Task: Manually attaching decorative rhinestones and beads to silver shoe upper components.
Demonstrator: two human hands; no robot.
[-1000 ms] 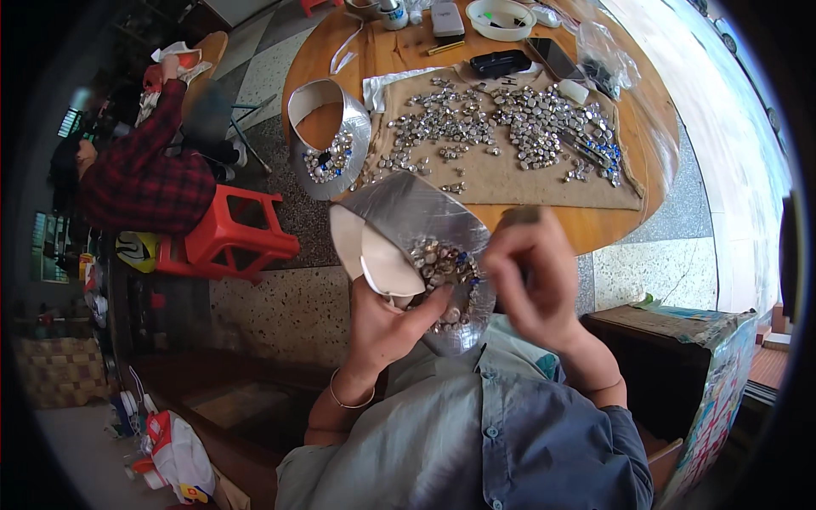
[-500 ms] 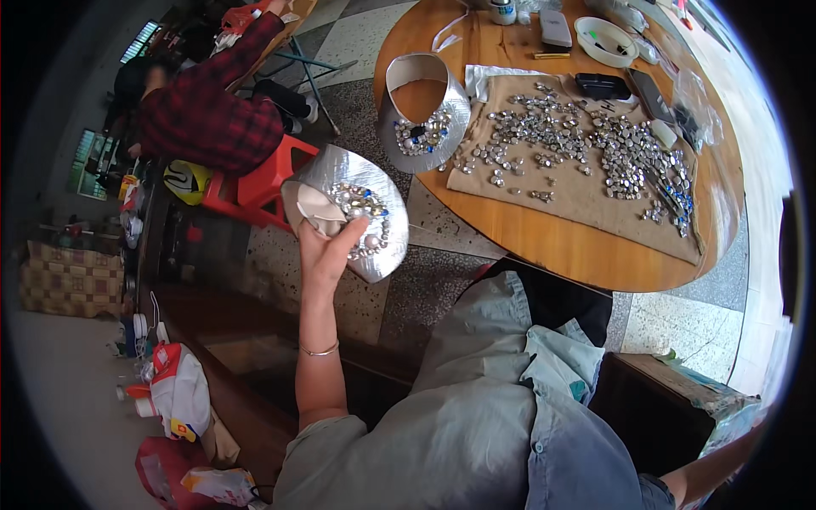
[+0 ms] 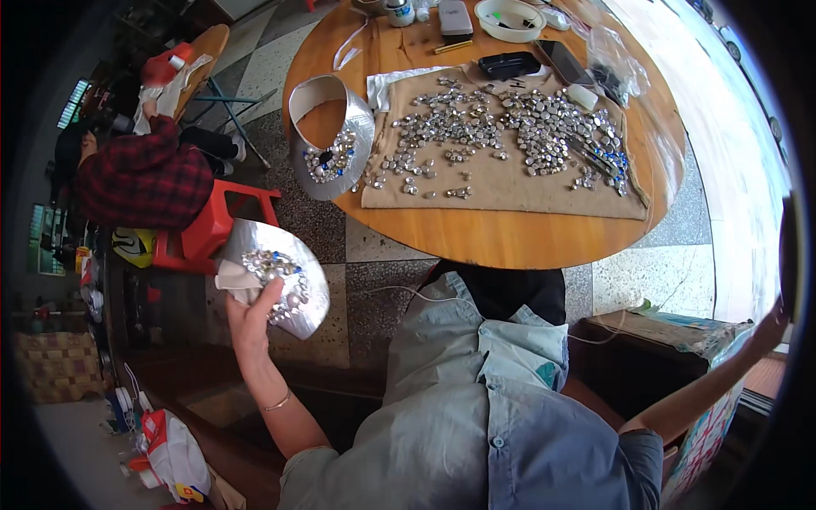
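Note:
At the left, my left hand (image 3: 251, 316) grips a silver foil-covered collar form (image 3: 308, 280), thumb on its front and the other fingers hidden behind. Clear gems, blue stones and pearl-like beads cover part of the form. My right arm reaches out to the right rim, where my right hand (image 3: 775, 319) shows only in part, beside a dark upright shape (image 3: 792, 255). Its fingers are too obscured to read. A second silver collar form (image 3: 357, 140), with gems on its front, stands at the left edge of the round table (image 3: 476, 238).
On the table, a tan cloth (image 3: 501, 197) bears many loose gems (image 3: 544, 136) and tweezers (image 3: 591, 155). Behind lie a black case (image 3: 508, 65), a phone (image 3: 563, 64) and a white bowl (image 3: 510, 21). A person in plaid (image 3: 149, 178) sits on a red stool (image 3: 208, 225). A box (image 3: 654, 331) stands right.
The view has swung right. My left hand still holds the collar form, now lower and farther left in the picture. My right forearm has risen along the right side.

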